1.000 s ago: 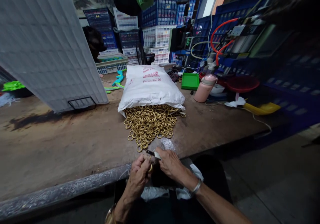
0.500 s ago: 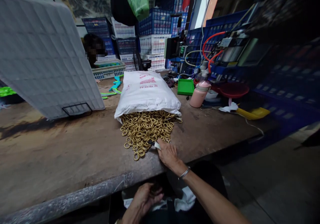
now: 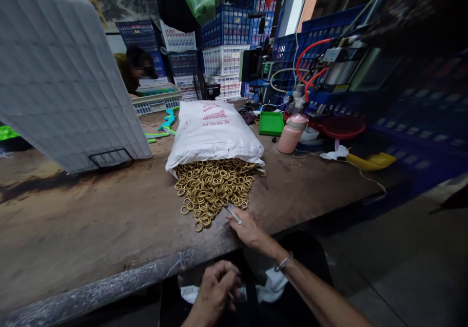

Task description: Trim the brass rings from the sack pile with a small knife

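Observation:
A pile of gold rings (image 3: 212,185) spills from the open mouth of a white sack (image 3: 214,129) lying on the worn wooden table (image 3: 109,220). My right hand (image 3: 246,228) rests on the table at the near edge of the pile, fingers closed on a small slim tool (image 3: 234,215) with a pale handle. My left hand (image 3: 217,288) hangs below the table edge over my lap, fingers curled; what they hold is hidden. A white cloth (image 3: 270,288) lies on my lap.
A tilted white grid crate (image 3: 62,78) stands at the left. A green tray (image 3: 271,123), pink bottle (image 3: 292,133), red bowl (image 3: 341,126) and yellow scoop (image 3: 373,161) sit at the right. Stacked blue and white crates (image 3: 226,39) and another person (image 3: 133,71) are behind.
My left hand dropped from the table edge to my lap. My right hand reached with the tool to the ring pile, then drew slightly back.

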The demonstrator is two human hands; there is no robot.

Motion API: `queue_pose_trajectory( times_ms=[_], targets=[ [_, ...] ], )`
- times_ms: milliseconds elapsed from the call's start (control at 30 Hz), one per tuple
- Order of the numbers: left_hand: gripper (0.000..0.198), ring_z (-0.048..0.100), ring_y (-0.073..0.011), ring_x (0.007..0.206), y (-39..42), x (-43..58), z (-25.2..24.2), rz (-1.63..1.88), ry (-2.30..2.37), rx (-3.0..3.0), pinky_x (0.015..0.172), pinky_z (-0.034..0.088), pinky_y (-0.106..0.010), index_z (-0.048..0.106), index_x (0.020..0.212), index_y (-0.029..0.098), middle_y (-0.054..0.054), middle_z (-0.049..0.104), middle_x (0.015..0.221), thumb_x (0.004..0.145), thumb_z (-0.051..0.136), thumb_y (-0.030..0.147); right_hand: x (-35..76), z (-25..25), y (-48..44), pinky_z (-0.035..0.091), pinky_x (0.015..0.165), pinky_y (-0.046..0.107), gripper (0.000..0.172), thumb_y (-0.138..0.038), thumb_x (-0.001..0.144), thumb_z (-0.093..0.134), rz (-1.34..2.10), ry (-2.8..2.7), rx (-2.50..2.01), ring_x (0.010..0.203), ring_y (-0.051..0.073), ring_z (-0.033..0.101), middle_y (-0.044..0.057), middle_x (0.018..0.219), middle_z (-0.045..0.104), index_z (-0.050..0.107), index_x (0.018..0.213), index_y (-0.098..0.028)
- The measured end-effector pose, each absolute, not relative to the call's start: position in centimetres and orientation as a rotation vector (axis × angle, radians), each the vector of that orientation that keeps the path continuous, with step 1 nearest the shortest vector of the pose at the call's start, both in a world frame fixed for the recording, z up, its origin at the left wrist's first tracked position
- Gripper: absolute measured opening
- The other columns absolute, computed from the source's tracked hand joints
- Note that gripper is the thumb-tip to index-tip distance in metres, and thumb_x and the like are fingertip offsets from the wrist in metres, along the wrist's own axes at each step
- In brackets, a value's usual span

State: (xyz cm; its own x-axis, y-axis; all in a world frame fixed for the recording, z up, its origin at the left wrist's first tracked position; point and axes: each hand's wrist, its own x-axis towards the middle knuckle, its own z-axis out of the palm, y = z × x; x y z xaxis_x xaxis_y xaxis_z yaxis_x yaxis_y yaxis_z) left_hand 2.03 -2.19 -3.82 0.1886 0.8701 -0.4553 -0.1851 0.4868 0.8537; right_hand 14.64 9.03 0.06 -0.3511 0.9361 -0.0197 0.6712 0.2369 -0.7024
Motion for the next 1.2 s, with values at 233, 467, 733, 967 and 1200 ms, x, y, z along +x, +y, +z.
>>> queue_pose_trajectory(
  times_ms=[233, 467, 733, 967, 1200],
  targets=[
    [0.033, 0.049, -0.0101, 0.052, 1.0, 0.9, 0.3, 1.244, 1.421, 1.105, 0.05, 0.04, -0.02, 0.056, 0.102, 0.017, 0.002, 0.054, 0.063, 0.074, 0.056, 0.035, 14.5, 2.0, 7.2, 0.029, 0.053, 0.02, 0.01, -0.024, 0.073, 0.047, 1.463, -1.885, -1.157, 0.056, 0.008, 0.035, -0.005, 0.059, 0.042, 0.05, 0.068, -0.017],
    [0.019, 0.04, -0.0072, 0.043, 1.3, 0.7, -0.5, 1.226, 1.389, 1.169, 0.043, 0.033, -0.018, 0.057, 0.076, 0.017, 0.005, 0.047, 0.054, 0.078, 0.051, 0.035, 13.8, 1.1, 6.6, 0.028, 0.05, 0.019, 0.012, -0.026, 0.073, 0.049, 1.559, -1.718, -1.222, 0.053, 0.007, 0.034, -0.006, 0.056, 0.041, 0.05, 0.067, -0.016],
    [0.026, 0.039, -0.0036, 0.037, 0.9, 0.4, -0.1, 1.208, 1.27, 0.785, 0.036, 0.03, -0.014, 0.05, 0.077, 0.017, 0.006, 0.05, 0.055, 0.074, 0.055, 0.043, 13.2, 0.4, 6.4, 0.028, 0.048, 0.018, 0.016, -0.031, 0.079, 0.045, 1.699, -1.567, -1.168, 0.047, 0.006, 0.035, -0.006, 0.055, 0.047, 0.049, 0.073, -0.018],
    [0.029, 0.04, -0.0037, 0.037, 0.9, 0.3, 0.1, 1.227, 1.248, 0.723, 0.035, 0.034, -0.015, 0.049, 0.076, 0.017, 0.006, 0.051, 0.056, 0.071, 0.058, 0.044, 12.5, 0.5, 6.2, 0.035, 0.054, 0.019, 0.022, -0.035, 0.079, 0.045, 1.625, -1.63, -1.114, 0.056, 0.008, 0.046, -0.003, 0.062, 0.054, 0.051, 0.07, -0.016],
    [0.03, 0.038, -0.004, 0.035, 0.8, 0.0, 0.4, 1.132, 1.196, 0.753, 0.035, 0.033, -0.016, 0.05, 0.07, 0.017, 0.006, 0.048, 0.051, 0.072, 0.057, 0.046, 12.0, 0.0, 6.1, 0.035, 0.054, 0.02, 0.021, -0.033, 0.078, 0.047, 1.446, -1.752, -1.227, 0.057, 0.009, 0.046, -0.004, 0.057, 0.051, 0.046, 0.064, -0.017]
  ],
)
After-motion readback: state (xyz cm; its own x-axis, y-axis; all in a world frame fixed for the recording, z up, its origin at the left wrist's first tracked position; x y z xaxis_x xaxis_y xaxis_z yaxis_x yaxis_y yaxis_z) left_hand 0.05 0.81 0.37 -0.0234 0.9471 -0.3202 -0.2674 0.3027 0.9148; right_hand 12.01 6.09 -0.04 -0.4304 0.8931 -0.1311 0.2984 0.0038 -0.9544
